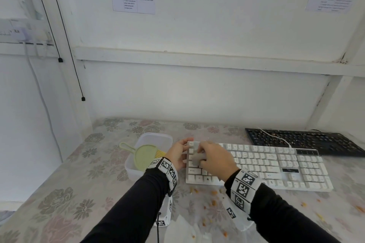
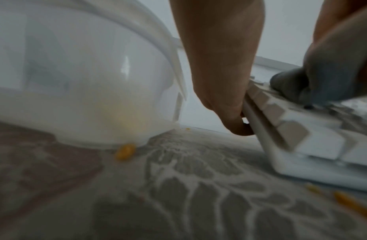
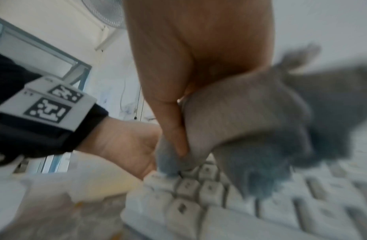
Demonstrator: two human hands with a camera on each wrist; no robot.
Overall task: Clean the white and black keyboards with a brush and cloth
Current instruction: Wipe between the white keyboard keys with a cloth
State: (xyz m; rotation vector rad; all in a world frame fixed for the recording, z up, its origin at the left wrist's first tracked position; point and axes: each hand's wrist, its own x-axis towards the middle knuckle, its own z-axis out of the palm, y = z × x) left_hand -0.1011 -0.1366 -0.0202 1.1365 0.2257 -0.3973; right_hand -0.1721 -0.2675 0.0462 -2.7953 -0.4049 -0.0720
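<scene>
The right hand (image 1: 214, 161) is squeezing a soft grey cloth (image 3: 250, 123) down on the left keys of the long white plastic keyboard (image 1: 276, 165); the left hand (image 1: 177, 155) is holding that keyboard's left edge, just beside a clear plastic tub (image 1: 156, 138) with a green dustpan (image 1: 145, 157); one black keyboard (image 1: 308, 140) is lying behind, near the wall; orange crumbs (image 1: 214, 202) are sitting along the front edge on the flowery table cover (image 1: 69, 193).
</scene>
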